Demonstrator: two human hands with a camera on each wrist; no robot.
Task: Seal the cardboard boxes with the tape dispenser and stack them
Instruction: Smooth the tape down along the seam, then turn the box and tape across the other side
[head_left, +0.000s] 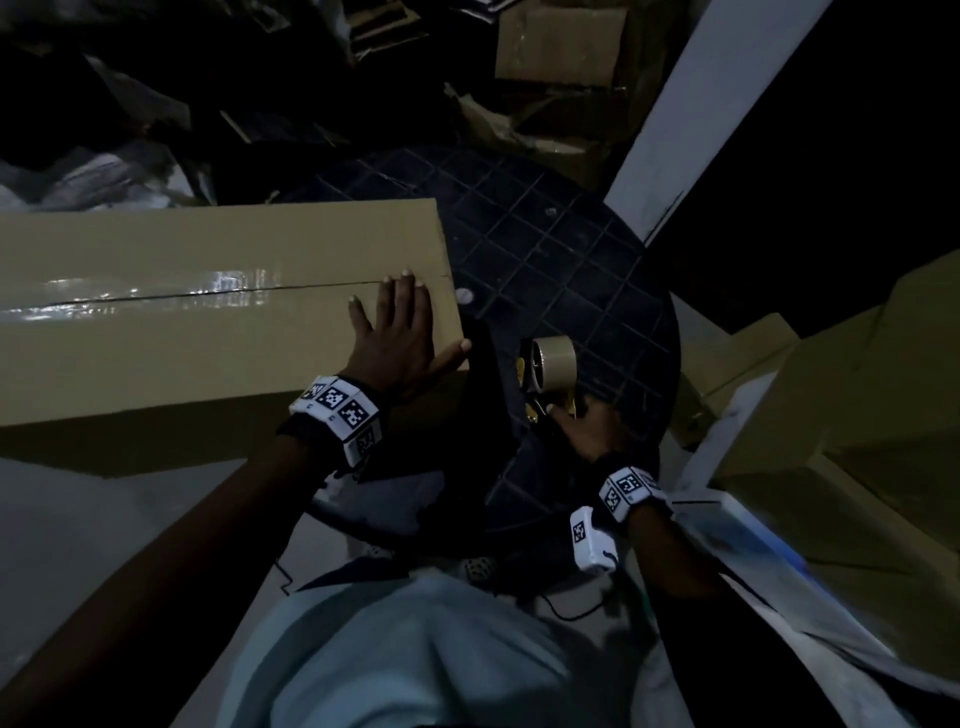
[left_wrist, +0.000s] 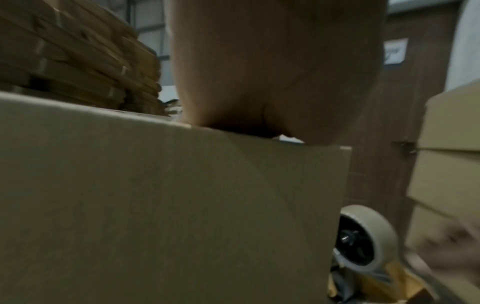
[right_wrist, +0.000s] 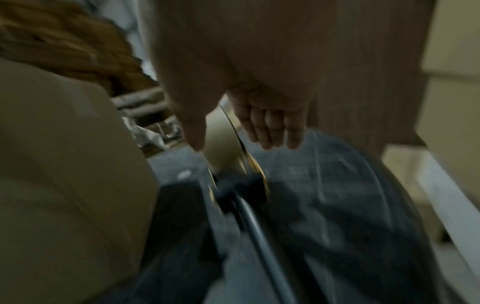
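I see my left hand (head_left: 397, 332) lying flat on top of the long cardboard box (head_left: 182, 312), near its right end, fingers straight and spread, thumb out along the near edge at the corner; the fingertips reach the centre seam where the two flaps meet; glossy tape (head_left: 156, 291) covers the seam on the left part of the lid, while the stretch under my fingers looks bare, a dark slit showing between the flaps; from the left wrist view the heel of the palm sits on the box's top edge

My right hand (head_left: 587, 428) is low over the dark round table (head_left: 571, 249), at the handle end of the tape dispenser (head_left: 550, 371); the right wrist view is blurred, but I make out the fingers (right_wrist: 270, 127) hanging loosely, not curled round anything, with the thumb on one side of the brown roll and the fingers on the other; whether any of them touches the dispenser I cannot tell; the dispenser stands on the table just beside the box's right end, roll uppermost

To my right, more closed cardboard boxes (head_left: 852, 395) are stacked; loose flattened cardboard (head_left: 561, 62) lies beyond the table
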